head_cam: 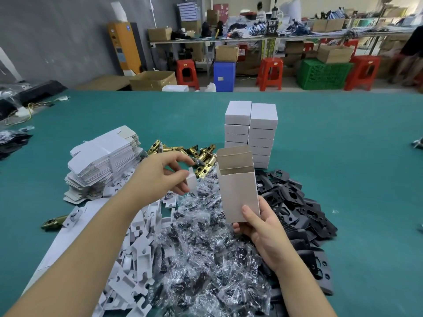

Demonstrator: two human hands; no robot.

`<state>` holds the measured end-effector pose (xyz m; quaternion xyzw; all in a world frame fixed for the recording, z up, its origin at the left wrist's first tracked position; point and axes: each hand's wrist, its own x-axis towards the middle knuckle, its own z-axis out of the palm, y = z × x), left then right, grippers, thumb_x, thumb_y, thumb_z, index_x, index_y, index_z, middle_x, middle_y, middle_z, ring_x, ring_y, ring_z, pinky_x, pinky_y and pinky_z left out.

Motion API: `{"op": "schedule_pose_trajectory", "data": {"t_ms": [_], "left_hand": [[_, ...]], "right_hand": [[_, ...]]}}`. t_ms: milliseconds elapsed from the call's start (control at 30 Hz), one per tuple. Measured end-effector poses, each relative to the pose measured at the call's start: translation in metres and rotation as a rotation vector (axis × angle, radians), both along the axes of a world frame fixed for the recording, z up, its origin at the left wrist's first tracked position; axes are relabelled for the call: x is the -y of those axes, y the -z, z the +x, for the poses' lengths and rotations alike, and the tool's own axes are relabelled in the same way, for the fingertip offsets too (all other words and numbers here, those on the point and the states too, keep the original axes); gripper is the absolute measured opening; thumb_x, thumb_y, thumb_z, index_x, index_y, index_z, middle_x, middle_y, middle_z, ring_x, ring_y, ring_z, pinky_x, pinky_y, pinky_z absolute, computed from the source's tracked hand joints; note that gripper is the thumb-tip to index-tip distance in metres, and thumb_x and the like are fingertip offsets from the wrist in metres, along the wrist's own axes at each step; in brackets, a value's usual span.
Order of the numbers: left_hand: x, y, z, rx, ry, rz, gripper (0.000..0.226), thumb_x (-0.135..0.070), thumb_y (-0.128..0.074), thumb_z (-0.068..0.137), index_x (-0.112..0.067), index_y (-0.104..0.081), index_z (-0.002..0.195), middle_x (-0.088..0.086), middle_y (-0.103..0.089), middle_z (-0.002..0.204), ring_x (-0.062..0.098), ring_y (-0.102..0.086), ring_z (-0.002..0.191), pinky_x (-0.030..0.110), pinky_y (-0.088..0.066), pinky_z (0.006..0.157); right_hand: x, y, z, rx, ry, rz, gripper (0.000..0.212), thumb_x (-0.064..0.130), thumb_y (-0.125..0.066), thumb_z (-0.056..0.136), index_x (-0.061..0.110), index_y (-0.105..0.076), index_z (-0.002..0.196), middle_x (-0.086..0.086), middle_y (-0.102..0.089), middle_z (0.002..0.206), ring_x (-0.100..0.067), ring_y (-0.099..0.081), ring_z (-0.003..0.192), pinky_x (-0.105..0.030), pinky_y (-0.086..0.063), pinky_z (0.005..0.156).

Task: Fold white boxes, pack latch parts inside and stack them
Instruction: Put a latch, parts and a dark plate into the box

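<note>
Progress judged as well under way but far from finished; stood two columns of closed white boxes (250, 133) side by side on the green table (343, 145), far of centre, so several rounds of folding, packing and stacking looked done; held upright in right hand (259, 227), fingers curled round its lower end, one erected box (237, 183) with top flaps open and, as far as could be seen, nothing inside; pinched in left hand (160, 177), thumb and fingers closed on it, a small white card insert (191, 181) just left of the open box, apart from it; judged as the packing step, with closing and stacking of this box left to do; left plenty of stock: tall stack of flat box blanks (103, 161) at far left, brass latch bodies (183, 152) beyond the left hand, heap of white inserts (135, 243) near left, clear bags of small dark parts (206, 248) in the near middle, black plates (297, 213) at right; could not be told how many boxes remained to be made.
</note>
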<state>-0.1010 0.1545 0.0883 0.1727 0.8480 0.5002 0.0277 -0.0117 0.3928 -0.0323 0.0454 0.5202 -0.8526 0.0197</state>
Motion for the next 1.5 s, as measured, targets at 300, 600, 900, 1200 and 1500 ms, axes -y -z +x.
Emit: {"op": "schedule_pose_trajectory", "data": {"t_ms": [300, 600, 900, 1200, 1500], "left_hand": [[-0.006, 0.010, 0.002, 0.059, 0.059, -0.206, 0.020, 0.001, -0.063, 0.098, -0.016, -0.073, 0.094, -0.002, -0.079, 0.079, 0.011, -0.077, 0.078, 0.021, -0.061, 0.073], [-0.007, 0.013, 0.000, -0.213, 0.030, -0.532, 0.014, -0.025, -0.073, 0.093, -0.034, -0.070, 0.083, -0.017, -0.065, 0.079, -0.003, -0.059, 0.073, 0.011, -0.039, 0.064], [-0.023, -0.032, 0.011, -0.473, -0.102, 0.042, 0.017, -0.019, -0.079, 0.088, -0.035, -0.076, 0.084, -0.011, -0.071, 0.072, 0.017, -0.055, 0.058, 0.027, -0.042, 0.052], [-0.080, -0.050, 0.008, -0.419, 0.064, -0.586, 0.014, -0.027, -0.066, 0.097, -0.033, -0.078, 0.099, -0.013, -0.075, 0.092, 0.013, -0.066, 0.090, 0.036, -0.055, 0.083], [-0.108, -0.043, 0.007, -0.286, 0.159, -0.652, 0.016, -0.021, -0.064, 0.096, -0.031, -0.073, 0.104, -0.014, -0.074, 0.101, 0.012, -0.067, 0.102, 0.040, -0.056, 0.091]], "right_hand": [[0.000, 0.001, -0.001, 0.005, 0.013, -0.035, 0.057, 0.034, -0.082, 0.077, 0.023, -0.063, 0.129, -0.013, -0.075, 0.110, -0.025, -0.066, 0.074, -0.030, -0.059, 0.068], [-0.001, 0.003, -0.001, 0.012, 0.017, -0.042, 0.057, 0.032, -0.080, 0.079, 0.022, -0.061, 0.132, -0.014, -0.075, 0.113, -0.025, -0.066, 0.075, -0.030, -0.058, 0.069], [-0.001, 0.004, -0.001, -0.010, -0.017, 0.031, 0.053, 0.031, -0.077, 0.085, 0.024, -0.059, 0.134, -0.009, -0.074, 0.116, -0.023, -0.068, 0.079, -0.030, -0.058, 0.072], [0.000, 0.001, 0.001, -0.040, -0.029, 0.035, 0.049, 0.034, -0.080, 0.083, 0.029, -0.064, 0.129, -0.010, -0.074, 0.117, -0.023, -0.067, 0.081, -0.030, -0.059, 0.073], [0.000, 0.002, 0.000, -0.048, -0.035, 0.024, 0.053, 0.041, -0.083, 0.079, 0.028, -0.065, 0.127, -0.010, -0.073, 0.115, -0.025, -0.066, 0.082, -0.031, -0.058, 0.072]]}}
